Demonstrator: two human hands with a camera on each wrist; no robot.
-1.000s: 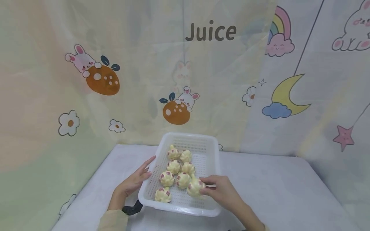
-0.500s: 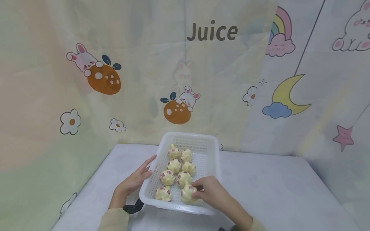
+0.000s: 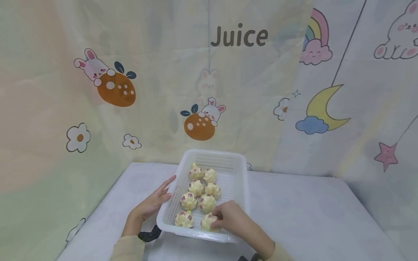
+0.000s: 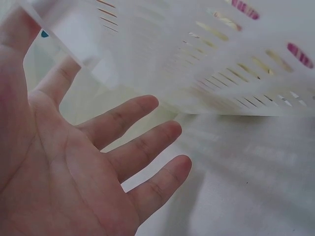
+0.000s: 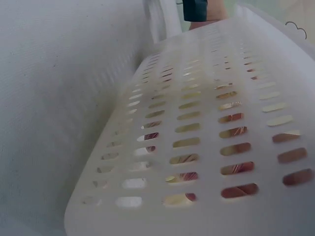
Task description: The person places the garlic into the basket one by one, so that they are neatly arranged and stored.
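A white slotted plastic basket (image 3: 241,181) stands on the table, holding several pale garlic bulbs (image 3: 196,188) with purple streaks, lined up in two columns on its left side. My right hand (image 3: 233,219) reaches over the front right of the basket and pinches a garlic bulb (image 3: 208,222) by its side, low in the front row. Left of that bulb lies another garlic bulb (image 3: 184,219). My left hand (image 3: 151,204) is at the basket's left rim, its fingers spread and straight; in the left wrist view the thumb and forefinger reach the rim (image 4: 69,49). The right wrist view shows the slotted wall (image 5: 206,142), the fingers hidden behind it.
White cloth covers the table (image 3: 310,214). Behind it hangs a curtain (image 3: 156,72) printed with rabbits, flowers and a moon. A bare strip of basket floor (image 3: 226,185) shows right of the bulbs.
My right hand has carried the garlic bulb left and down to the front row, beside the front left bulb. The left hand and the basket have stayed in place.
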